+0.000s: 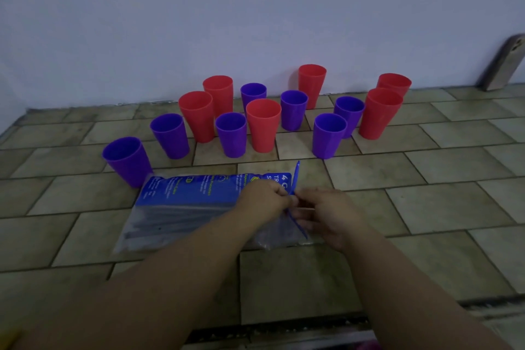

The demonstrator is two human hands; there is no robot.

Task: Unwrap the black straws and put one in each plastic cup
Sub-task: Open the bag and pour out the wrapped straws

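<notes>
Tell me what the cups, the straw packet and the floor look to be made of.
Cups: likely moulded plastic, opaque red and purple, smooth with a dull sheen. Straw packet: thin plastic film, clear and crinkled below a glossy blue printed header. Floor: probably stone or ceramic tiles, matt beige, with dark grout lines.

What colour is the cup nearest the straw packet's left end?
Purple: the cup beside the straw packet, clearest in head view.

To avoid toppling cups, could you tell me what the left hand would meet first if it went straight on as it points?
Beyond the blue strip it pinches, the left hand would probably reach the front-right purple cup first; only bare tile shows between, though depth is unclear.
</notes>
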